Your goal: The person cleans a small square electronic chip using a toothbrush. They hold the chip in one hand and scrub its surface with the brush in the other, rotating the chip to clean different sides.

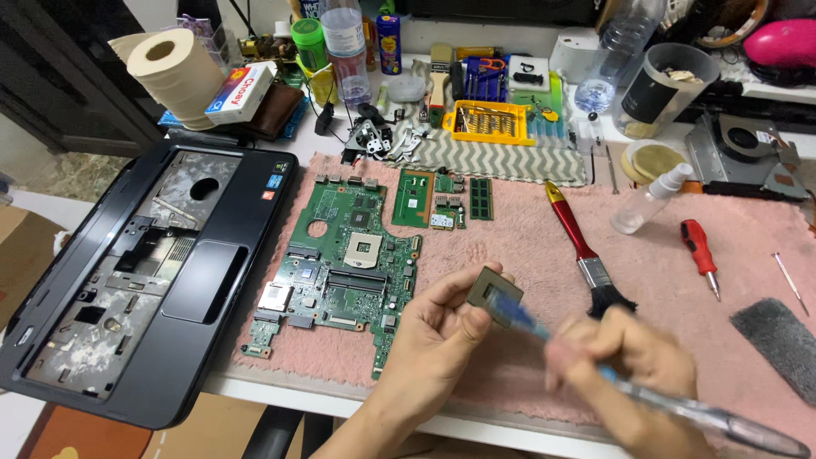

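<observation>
My left hand [433,327] pinches a small square processor chip [489,287] by its edges, holding it tilted above the pink mat [663,280]. My right hand [633,361] grips a clear blue-tinted toothbrush [680,406]; it is motion-blurred and its bristle end rests against the chip's face. A green laptop motherboard [340,263] with a bare processor socket lies on the mat just left of my left hand.
A black laptop palmrest shell [136,280] lies at the left. On the mat are small green boards [429,200], a red-handled paintbrush [586,251], a spray bottle [650,200], a red screwdriver [699,251] and a grey cloth [778,340]. Tools, bottles, a paper roll and a yellow bit case crowd the back.
</observation>
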